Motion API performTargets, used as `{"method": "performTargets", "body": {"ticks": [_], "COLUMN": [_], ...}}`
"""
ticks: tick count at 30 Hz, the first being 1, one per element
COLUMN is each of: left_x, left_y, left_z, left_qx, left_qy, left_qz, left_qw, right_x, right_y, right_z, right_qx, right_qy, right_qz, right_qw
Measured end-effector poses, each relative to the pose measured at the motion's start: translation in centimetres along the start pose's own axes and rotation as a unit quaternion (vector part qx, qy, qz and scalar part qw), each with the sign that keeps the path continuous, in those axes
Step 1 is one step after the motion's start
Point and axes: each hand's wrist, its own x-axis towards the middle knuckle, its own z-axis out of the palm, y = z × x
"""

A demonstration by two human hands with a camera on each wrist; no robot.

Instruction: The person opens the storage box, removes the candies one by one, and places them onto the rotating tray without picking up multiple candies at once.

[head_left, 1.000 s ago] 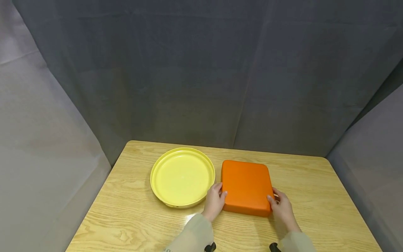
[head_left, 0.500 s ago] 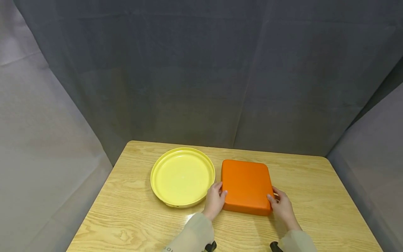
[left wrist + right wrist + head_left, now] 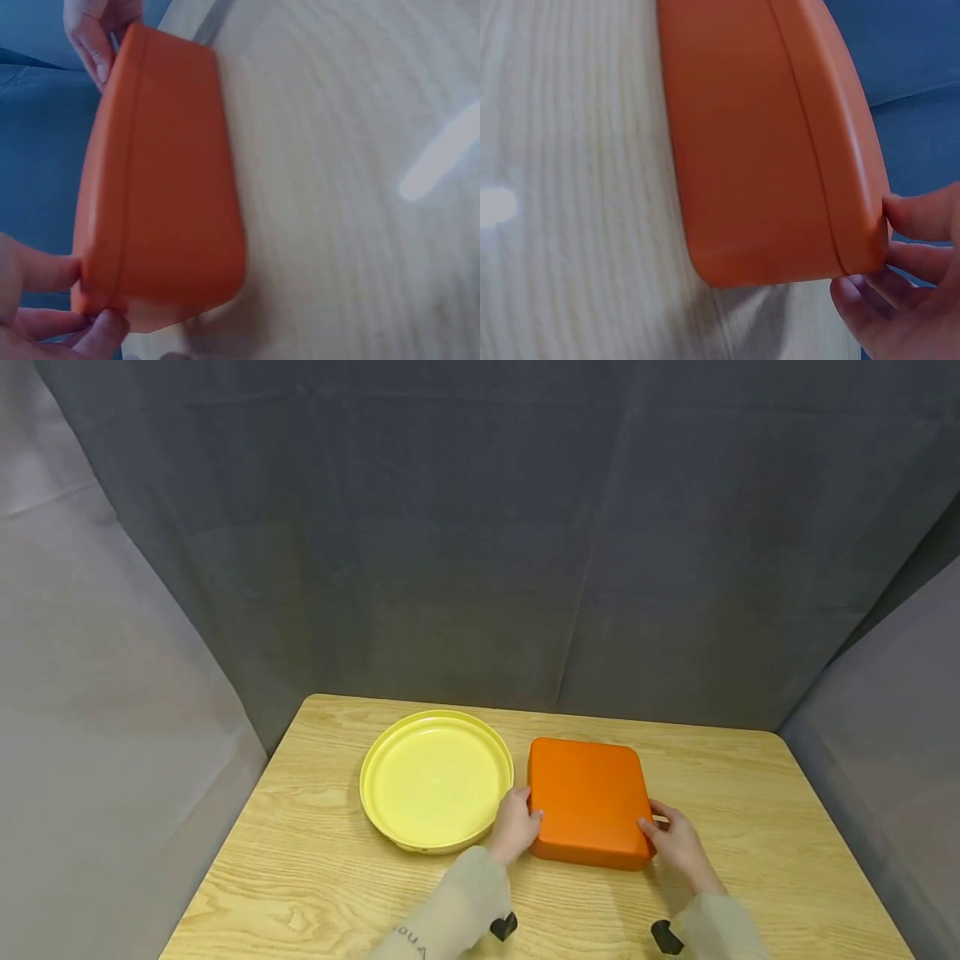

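An orange square box [image 3: 588, 802] with rounded corners sits on the wooden table, to the right of a round yellow lidded container [image 3: 435, 781]. In both wrist views a thin seam runs along its side, setting off a lid [image 3: 832, 127] from the deeper body [image 3: 180, 172]. My left hand [image 3: 516, 827] pinches the lid at the left side near the front corner, thumb on top and fingers at the seam. Opposite it, my right hand [image 3: 678, 843] grips the lid's right side, fingertips [image 3: 847, 292] right at the seam edge.
The wooden table [image 3: 285, 860] extends on both sides of the box. A dark grey curtain [image 3: 480, 543] hangs behind its far edge, with paler cloth panels [image 3: 112, 693] at left and right. My left forearm crosses the table just in front of the yellow container.
Both hands and forearms have shifted slightly forward, and the orange box sits a touch farther from me. My hold on its sides stays the same; the yellow container is practically unmoved.
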Motion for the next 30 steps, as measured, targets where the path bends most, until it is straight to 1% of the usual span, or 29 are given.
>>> {"method": "performTargets", "body": {"ticks": [3, 5, 8, 10, 14, 18, 21, 24, 27, 28, 30], "left_x": [0.8, 1.4, 2.2, 2.7, 3.4, 4.1, 4.4, 4.6, 4.7, 4.7, 4.7], "left_y": [0.3, 0.4, 0.7, 1.0, 1.3, 1.4, 1.6, 1.9, 2.4, 2.5, 2.9], "left_z": [-0.3, -0.4, -0.6, -0.6, -0.6, -0.4, -0.2, -0.1, -0.1, -0.1, 0.0], "left_qx": [-0.006, -0.029, -0.063, -0.069, -0.031, 0.023, 0.059, 0.070, 0.079, 0.078, 0.093], "left_qy": [-0.021, -0.029, -0.040, -0.044, -0.045, -0.046, -0.046, -0.042, -0.033, -0.030, -0.028], "left_qz": [-0.020, -0.034, -0.068, -0.093, -0.123, -0.130, -0.127, -0.134, -0.144, -0.149, -0.157], "left_qw": [0.9996, 0.9986, 0.9948, 0.9923, 0.9909, 0.9902, 0.9891, 0.9876, 0.9858, 0.9853, 0.9828], "right_x": [0.6, 1.0, 1.8, 2.3, 3.3, 4.1, 4.6, 5.0, 5.2, 5.3, 5.2], "right_y": [-0.2, -0.3, -0.5, -0.7, -1.2, -1.5, -1.6, -1.8, -1.9, -2.0, -2.1], "right_z": [-0.3, -0.4, -0.6, -0.6, -0.7, -0.9, -0.9, -0.9, -0.9, -0.9, -1.0], "right_qx": [-0.004, -0.004, 0.001, 0.006, 0.009, 0.008, 0.000, 0.014, 0.029, 0.029, 0.013], "right_qy": [-0.003, -0.004, -0.002, 0.000, 0.001, 0.001, 0.006, -0.001, -0.005, -0.003, 0.010], "right_qz": [0.005, 0.009, 0.013, 0.019, 0.031, 0.036, 0.027, 0.038, 0.061, 0.066, 0.071], "right_qw": [1.0000, 0.9999, 0.9999, 0.9998, 0.9995, 0.9993, 0.9996, 0.9992, 0.9977, 0.9974, 0.9974]}}
